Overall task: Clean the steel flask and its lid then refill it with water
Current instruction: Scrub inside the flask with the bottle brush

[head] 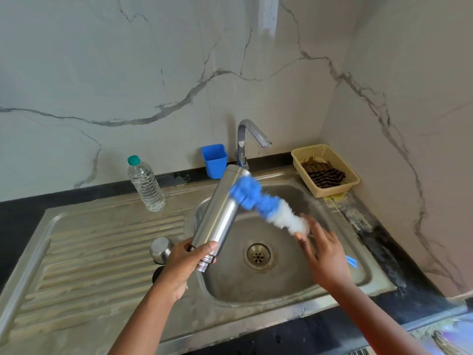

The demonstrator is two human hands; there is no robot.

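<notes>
Head view: left hand (183,263) grips flask (220,213); brush (266,206) touches it.

Dark countertop (23,213) fitted with a stainless steel sink unit (230,319) comprising a ribbed drainboard (102,252) on the left and a basin (286,283) with central drain (258,255) on the right. On the drainboard: a clear plastic water bottle (146,184) with a green cap, upright near the back edge, and a steel lid (160,249) beside the basin. Behind the basin stand a chrome tap (247,142) and a blue cup (214,160); a beige mesh basket (325,170) sits at the back right corner.
</notes>
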